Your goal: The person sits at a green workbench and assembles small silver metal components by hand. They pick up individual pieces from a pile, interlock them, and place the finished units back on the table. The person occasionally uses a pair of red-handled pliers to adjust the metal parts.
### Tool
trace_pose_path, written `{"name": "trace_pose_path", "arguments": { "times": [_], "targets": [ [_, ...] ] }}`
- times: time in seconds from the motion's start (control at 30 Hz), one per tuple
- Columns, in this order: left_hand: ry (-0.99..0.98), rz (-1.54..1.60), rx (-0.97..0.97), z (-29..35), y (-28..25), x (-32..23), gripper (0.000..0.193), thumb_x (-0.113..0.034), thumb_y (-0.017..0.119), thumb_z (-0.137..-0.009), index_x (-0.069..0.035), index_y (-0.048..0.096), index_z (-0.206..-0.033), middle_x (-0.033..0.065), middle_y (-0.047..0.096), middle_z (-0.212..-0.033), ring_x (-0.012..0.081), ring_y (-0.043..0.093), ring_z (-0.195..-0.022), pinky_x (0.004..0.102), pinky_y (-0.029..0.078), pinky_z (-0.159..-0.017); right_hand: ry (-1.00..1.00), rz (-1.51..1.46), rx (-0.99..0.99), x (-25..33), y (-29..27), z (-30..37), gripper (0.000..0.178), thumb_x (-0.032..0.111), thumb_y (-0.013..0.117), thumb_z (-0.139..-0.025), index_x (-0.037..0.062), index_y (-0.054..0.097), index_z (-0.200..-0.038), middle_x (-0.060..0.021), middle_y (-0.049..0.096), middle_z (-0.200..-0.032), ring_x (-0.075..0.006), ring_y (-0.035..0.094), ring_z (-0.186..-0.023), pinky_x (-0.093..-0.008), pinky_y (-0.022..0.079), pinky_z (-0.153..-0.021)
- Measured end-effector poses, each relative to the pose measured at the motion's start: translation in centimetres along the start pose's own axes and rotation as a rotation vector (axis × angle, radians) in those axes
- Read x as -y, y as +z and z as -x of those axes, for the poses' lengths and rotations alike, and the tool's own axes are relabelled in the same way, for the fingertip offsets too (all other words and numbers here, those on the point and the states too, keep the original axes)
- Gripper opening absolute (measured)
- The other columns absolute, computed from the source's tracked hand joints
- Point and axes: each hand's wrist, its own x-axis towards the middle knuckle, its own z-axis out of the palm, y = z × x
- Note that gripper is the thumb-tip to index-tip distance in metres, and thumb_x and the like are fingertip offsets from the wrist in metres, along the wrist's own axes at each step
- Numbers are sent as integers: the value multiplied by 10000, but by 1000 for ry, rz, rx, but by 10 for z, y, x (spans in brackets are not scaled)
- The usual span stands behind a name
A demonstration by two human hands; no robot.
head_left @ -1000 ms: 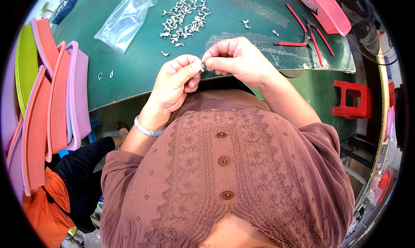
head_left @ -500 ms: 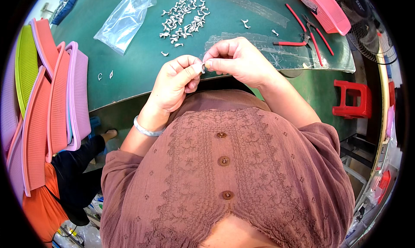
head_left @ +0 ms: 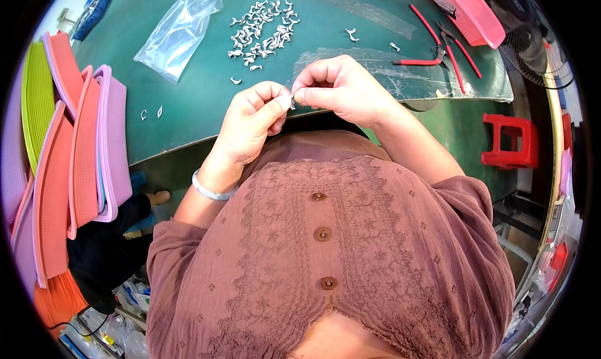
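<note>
Small silvery metal piece (head_left: 292, 104) off the surface, at the middle of the table's near edge, caught between both sets of fingertips. Mostly covered; cannot tell full shape. Left hand (head_left: 253, 118): thumb and index narrow, pinching the piece, other fingers curled in. Right hand (head_left: 344, 94): thumb and index narrow too, pinching at the upper end of the same piece, other fingers bent.

Just beyond the left hand: loose curved piece (head_left: 235, 81), apart from a heap of similar silvery pieces (head_left: 270, 44) toward the far edge of the green table (head_left: 338, 30). Clear plastic bag (head_left: 181, 33) flat, left of the heap. Near the left edge: C-shaped piece (head_left: 143, 115) beside a narrow closed loop (head_left: 159, 111). Right of the heap: two curved pieces (head_left: 352, 35) close together, then a single piece (head_left: 394, 47).

Toward the right edge: red-handled pliers (head_left: 418, 62), handles splayed. Pink basket (head_left: 466, 17) at the far right corner. Beyond the left edge: tilted baskets (head_left: 114, 140) in purple, coral and lime. Off the right edge: red stool (head_left: 510, 143) on the floor, black fan (head_left: 529, 42) above.
</note>
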Motion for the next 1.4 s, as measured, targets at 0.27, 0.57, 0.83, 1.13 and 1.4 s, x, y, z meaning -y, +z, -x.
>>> {"name": "trace_pose_path", "arguments": {
  "times": [0.27,0.57,0.83,1.13,1.4],
  "targets": [
    [-15,-52,-90,-3,7,-2,82,-135,556,-848,-57,538,-832,-26,457,-613,47,379,-498,173,279,-442,-75,164,-45,4,-3,0,107,101,604,-751,-1,616,-779,2,584,-693,-54,496,-666,-219,420,-613],
    [-51,11,-121,-11,20,-2,62,-105,568,-838,-46,550,-829,-23,483,-614,42,402,-477,168,275,-427,-154,131,-166,-5,-7,5,92,85,591,-759,-4,603,-782,-5,579,-695,-54,499,-666,-217,423,-600],
    [-42,16,-103,-20,23,-8,55,-91,535,-847,-45,544,-818,-27,471,-606,31,387,-476,167,275,-416,-446,825,-746,-1,-91,31,206,126,671,-708,7,594,-856,-88,582,-825,-196,565,-752,-297,457,-684],
    [-58,64,-49,-27,23,-9,76,-107,506,-856,-36,533,-850,-4,471,-655,53,399,-517,180,282,-437,188,1220,-661,-19,-242,110,819,403,707,-636,24,373,-1280,-202,408,-1277,-327,371,-1200,-376,295,-997],
    [-67,48,-46,-22,18,-11,61,-100,517,-845,-52,555,-838,-14,489,-658,43,413,-507,162,276,-423,134,1266,-660,-20,-262,111,630,232,634,-661,67,422,-1231,-215,501,-1132,-347,471,-1077,-384,370,-923]
  ]
}}
